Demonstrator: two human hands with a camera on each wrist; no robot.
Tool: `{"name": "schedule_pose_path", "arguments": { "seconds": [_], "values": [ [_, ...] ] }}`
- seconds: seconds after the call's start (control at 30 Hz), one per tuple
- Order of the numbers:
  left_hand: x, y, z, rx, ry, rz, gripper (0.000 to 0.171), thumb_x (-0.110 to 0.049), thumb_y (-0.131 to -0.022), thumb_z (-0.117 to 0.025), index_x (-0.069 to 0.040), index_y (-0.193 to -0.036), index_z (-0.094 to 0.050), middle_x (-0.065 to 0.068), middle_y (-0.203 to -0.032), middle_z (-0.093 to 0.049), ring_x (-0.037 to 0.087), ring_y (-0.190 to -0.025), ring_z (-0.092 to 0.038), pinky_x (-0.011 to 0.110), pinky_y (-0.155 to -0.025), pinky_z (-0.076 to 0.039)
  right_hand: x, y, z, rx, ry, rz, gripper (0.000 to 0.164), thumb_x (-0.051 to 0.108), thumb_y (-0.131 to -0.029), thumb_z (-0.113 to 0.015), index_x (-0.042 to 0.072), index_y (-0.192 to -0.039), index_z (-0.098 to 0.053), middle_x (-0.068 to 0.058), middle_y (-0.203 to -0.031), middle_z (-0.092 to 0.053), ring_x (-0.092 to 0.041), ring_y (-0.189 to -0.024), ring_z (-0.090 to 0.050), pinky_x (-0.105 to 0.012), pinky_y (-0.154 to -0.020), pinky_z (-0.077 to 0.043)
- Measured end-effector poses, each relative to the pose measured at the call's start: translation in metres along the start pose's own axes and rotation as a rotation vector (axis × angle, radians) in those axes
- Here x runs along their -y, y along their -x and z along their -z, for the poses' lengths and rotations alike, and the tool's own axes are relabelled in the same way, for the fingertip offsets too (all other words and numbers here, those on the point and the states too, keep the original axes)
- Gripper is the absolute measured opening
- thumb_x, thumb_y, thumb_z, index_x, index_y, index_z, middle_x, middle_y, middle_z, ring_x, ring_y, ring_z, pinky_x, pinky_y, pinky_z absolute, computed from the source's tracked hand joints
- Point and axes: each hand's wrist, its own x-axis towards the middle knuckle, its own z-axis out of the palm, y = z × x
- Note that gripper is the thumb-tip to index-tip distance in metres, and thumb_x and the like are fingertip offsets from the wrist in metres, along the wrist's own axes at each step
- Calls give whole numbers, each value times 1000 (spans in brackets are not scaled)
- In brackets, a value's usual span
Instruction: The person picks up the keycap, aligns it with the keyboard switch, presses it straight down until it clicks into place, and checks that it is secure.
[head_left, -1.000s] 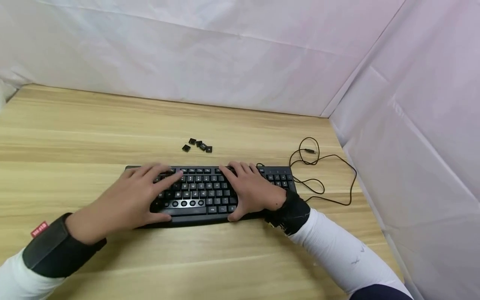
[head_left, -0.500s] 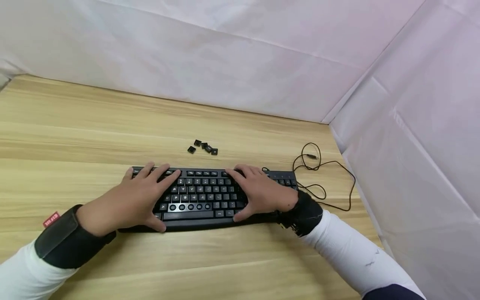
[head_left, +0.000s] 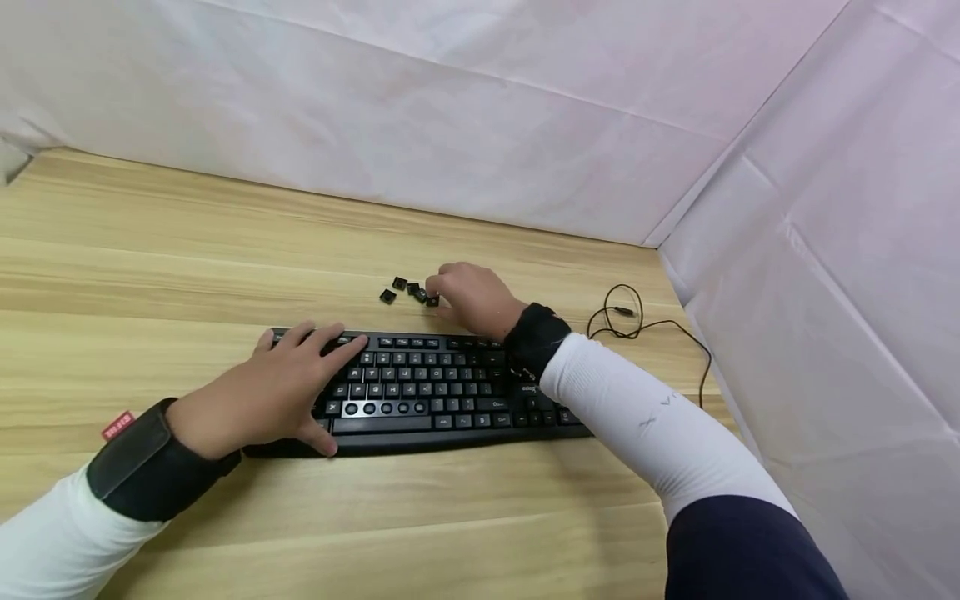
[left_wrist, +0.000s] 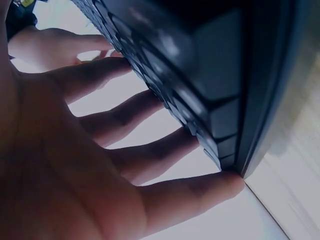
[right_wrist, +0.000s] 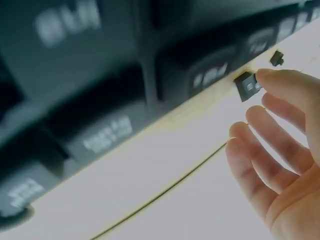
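Observation:
A black computer keyboard (head_left: 420,423) lies across the wooden table, with a row of bare round key sockets (head_left: 386,408) above its space bar. My left hand (head_left: 288,387) rests spread over the keyboard's left end, thumb along the front edge; the left wrist view shows its fingers reaching across to the far side. Beyond the keyboard, several loose black keycaps (head_left: 387,296) lie together. My right hand (head_left: 478,298) is at the rightmost of them, fingers gently bent; in the right wrist view the thumb tip overlaps a keycap (right_wrist: 245,86), fingertips apart from the thumb.
A thin black cable (head_left: 678,323) loops on the table at the right, its plug (head_left: 624,312) lying inside the coil. White cloth walls (head_left: 450,125) stand behind and to the right. Bare wood (head_left: 420,517) shows in front of the keyboard.
My right hand has left the keyboard's right part and moved forward and left to the keycaps, uncovering keys there. The left hand stays on the left end.

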Motion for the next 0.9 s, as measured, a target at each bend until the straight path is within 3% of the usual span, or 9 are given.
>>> {"name": "schedule_pose_path", "arguments": {
  "seconds": [0.63,0.9],
  "values": [
    [0,-2,-5,-7,-18,-6,123,-70,-47,-75,-7,-145,-36,28,-142,-36,51,-121,-33,76,-84,-33,-9,-16,-8,79,27,-45,19,13,-84,-68,12,-103,-70,-5,-100,-68,-15,-87,-59,-32,-76,-54],
    [1,-4,-5,-4,-24,-7,124,-70,-46,-75,-7,-145,-35,28,-142,-36,50,-121,-33,76,-84,-34,-12,-14,-13,86,25,-13,17,10,-85,-66,12,-101,-70,-4,-97,-68,-14,-85,-58,-32,-75,-54]
  ]
}}
